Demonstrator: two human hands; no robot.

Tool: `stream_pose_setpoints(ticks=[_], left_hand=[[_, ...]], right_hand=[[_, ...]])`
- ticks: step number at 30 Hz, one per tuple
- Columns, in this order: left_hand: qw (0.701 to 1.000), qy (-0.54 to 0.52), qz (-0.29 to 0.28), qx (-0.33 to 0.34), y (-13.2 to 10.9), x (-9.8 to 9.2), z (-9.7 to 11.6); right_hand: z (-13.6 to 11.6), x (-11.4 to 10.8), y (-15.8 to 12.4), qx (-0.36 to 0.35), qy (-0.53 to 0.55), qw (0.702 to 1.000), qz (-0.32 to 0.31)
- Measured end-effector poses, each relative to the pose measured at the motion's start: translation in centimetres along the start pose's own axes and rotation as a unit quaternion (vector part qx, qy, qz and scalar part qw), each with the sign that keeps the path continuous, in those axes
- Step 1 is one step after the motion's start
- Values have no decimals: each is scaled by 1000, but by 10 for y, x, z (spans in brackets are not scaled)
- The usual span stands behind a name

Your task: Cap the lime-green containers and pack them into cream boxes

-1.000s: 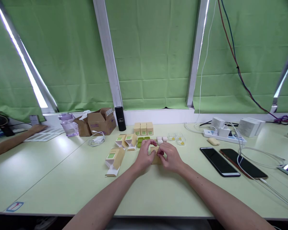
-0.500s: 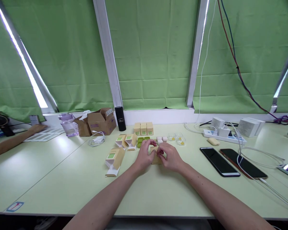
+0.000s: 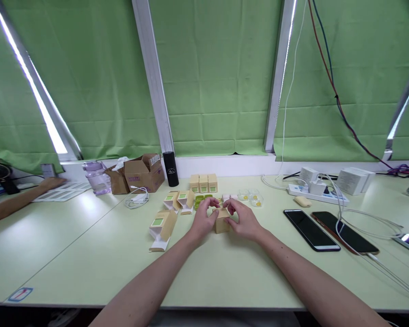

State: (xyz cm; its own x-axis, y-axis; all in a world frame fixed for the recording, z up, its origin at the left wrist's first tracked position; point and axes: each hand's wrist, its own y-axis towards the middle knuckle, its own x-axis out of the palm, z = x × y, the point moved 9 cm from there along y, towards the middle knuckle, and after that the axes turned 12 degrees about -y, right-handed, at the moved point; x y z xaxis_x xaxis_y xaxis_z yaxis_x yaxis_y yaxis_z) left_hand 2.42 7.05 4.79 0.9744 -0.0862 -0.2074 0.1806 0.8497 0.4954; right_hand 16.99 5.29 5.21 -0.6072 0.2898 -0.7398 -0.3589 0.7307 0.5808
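A small tan cardboard box [image 3: 222, 224] stands on the pale green table [image 3: 88, 254] between my two hands. My left hand [image 3: 204, 220] curls around its left side and my right hand [image 3: 242, 219] around its right side, fingertips meeting over the box top. Just behind lie green cases [image 3: 200, 200], small white items [image 3: 229, 197] and clear pieces with yellow parts [image 3: 251, 197]. Three closed tan boxes [image 3: 203, 183] stand in a row farther back. To the left lie several opened boxes with green labels [image 3: 162, 225].
Two phones [image 3: 330, 229] lie at the right, with a power strip [image 3: 318, 190], chargers and cables beyond. At the back left are a brown carton [image 3: 143, 172], a black cylinder [image 3: 171, 169] and a purple bottle [image 3: 97, 177]. Another person's arm [image 3: 17, 200] rests at far left.
My hands have lifted slightly and opened around the box, so more of its front shows now. The other person's arm at far left has drawn back a little.
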Motion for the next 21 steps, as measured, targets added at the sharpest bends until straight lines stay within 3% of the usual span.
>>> stream_pose_setpoints(ticks=[21], left_hand=[[997,25,69,-8,6,-16,-16]], right_hand=[[17,8,1,39,-6,999,-9]])
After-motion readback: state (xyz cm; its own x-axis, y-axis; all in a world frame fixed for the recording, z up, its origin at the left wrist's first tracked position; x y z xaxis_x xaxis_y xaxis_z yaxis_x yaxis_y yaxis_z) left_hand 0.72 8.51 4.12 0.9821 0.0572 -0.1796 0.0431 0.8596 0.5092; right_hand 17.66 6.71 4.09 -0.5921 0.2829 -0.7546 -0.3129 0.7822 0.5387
